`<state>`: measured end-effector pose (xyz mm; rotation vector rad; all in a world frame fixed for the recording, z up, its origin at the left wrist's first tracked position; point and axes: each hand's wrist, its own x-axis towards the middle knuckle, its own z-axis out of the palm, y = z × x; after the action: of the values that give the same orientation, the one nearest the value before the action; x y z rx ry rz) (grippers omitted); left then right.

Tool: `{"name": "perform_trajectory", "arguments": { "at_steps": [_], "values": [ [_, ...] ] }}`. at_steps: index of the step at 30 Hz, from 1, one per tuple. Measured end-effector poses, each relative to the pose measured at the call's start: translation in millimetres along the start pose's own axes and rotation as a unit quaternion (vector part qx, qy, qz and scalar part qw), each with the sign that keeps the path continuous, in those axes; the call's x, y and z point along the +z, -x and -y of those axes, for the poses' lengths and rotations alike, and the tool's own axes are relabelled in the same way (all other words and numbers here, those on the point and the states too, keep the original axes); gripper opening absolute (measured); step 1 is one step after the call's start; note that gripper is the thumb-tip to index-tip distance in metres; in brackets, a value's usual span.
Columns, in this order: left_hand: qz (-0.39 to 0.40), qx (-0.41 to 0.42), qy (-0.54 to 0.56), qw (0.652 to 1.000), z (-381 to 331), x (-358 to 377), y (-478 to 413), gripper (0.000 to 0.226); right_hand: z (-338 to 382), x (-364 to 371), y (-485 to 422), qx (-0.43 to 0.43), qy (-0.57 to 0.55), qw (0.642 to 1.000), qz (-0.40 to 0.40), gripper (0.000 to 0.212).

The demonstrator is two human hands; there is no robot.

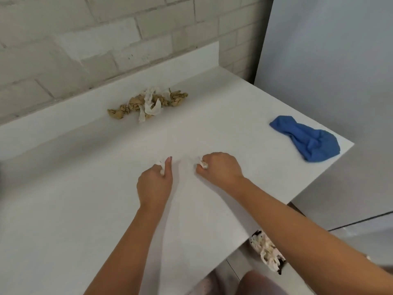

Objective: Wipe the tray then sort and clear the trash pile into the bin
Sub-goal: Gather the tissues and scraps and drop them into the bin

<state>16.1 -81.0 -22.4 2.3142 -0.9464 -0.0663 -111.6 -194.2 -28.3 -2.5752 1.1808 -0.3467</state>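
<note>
We see the left hand [154,184] curled round a white paper scrap [159,163], the trash pile [146,103] well beyond it across bare counter [85,188]. Just right, the right hand [219,169] pinches a second scrap [204,165]. The counter's edge runs close past the right wrist; a blue cloth [308,139] lies farther right, apart

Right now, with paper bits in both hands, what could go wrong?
The scraps are tiny; one could slip from the left hand or right hand on the way to the bin, which sits partly hidden under the counter edge. The blue cloth lies close to the counter's right edge, so an arm might knock it off.
</note>
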Motion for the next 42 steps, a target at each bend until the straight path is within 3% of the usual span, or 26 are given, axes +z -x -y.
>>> {"name": "perform_trajectory", "arguments": {
  "at_steps": [3, 7, 10, 12, 16, 18, 21, 25, 30, 34, 37, 42],
  "values": [
    [0.028, -0.062, 0.157, 0.985, -41, 8, 30, 0.058, -33, -17, 31, 0.071, -0.11, 0.991, 0.013, 0.043],
    [0.119, -0.135, 0.333, 0.925, -102, 33, 68, 0.054, -81, -49, 82, 0.117, -0.241, 0.963, 0.011, 0.048],
    [0.207, -0.183, 0.408, 0.87, -155, 52, 98, 0.049, -121, -78, 127, 0.164, -0.328, 0.93, -0.006, 0.047],
    [0.256, -0.18, 0.419, 0.853, -190, 67, 122, 0.044, -152, -91, 156, 0.194, -0.376, 0.906, -0.014, 0.041],
    [0.341, -0.122, 0.391, 0.846, -235, 111, 171, 0.031, -218, -96, 195, 0.27, -0.457, 0.846, -0.046, 0.032],
    [0.375, -0.114, 0.371, 0.842, -243, 143, 190, 0.027, -249, -84, 211, 0.306, -0.457, 0.833, -0.061, 0.031],
    [0.405, -0.123, 0.342, 0.839, -238, 194, 209, 0.022, -285, -50, 230, 0.356, -0.423, 0.832, -0.042, 0.037],
    [0.437, -0.157, 0.266, 0.845, -206, 265, 218, 0.013, -324, 12, 247, 0.401, -0.404, 0.822, 0.002, 0.029],
    [0.438, -0.191, 0.157, 0.864, -140, 362, 222, 0.028, -368, 109, 250, 0.447, -0.371, 0.814, 0.018, 0.03],
    [0.464, -0.15, 0.071, 0.87, -94, 438, 224, 0.031, -393, 177, 248, 0.475, -0.367, 0.797, 0.065, 0.022],
    [0.453, -0.123, 0.069, 0.88, -68, 502, 228, 0.035, -414, 233, 249, 0.491, -0.355, 0.789, 0.102, 0.044],
    [0.486, -0.058, 0.066, 0.87, -17, 594, 257, 0.012, -449, 341, 252, 0.508, -0.307, 0.794, 0.128, 0.053]
  ]
}}
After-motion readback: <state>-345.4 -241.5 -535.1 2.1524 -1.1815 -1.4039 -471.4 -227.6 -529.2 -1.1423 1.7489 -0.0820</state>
